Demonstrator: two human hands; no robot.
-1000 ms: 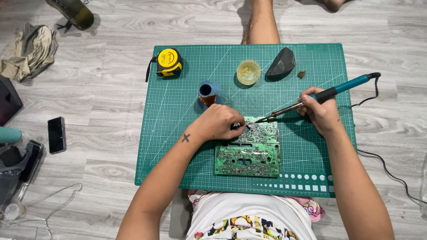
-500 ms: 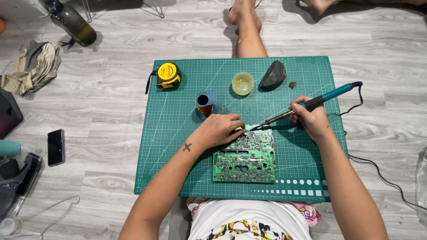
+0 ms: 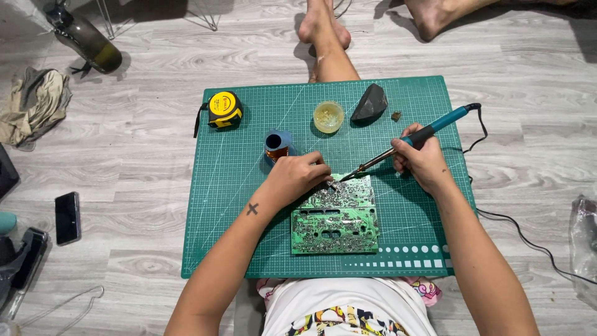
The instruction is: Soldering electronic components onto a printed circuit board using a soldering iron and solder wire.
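Observation:
A green circuit board lies solder side up on a green cutting mat. My right hand grips a teal-handled soldering iron, whose tip meets the board's top edge. My left hand rests at the board's upper left corner, fingers pinched on something thin near the iron tip; what it is I cannot tell.
On the mat sit a yellow tape measure, a blue spool of copper wire, a small round yellowish tin and a dark wedge-shaped object. A phone, a cloth and a bottle lie on the floor to the left. The iron's cord trails right.
The view has tilted so the mat sits lower in frame. Both hands stay at the board's top edge with the iron tip against it.

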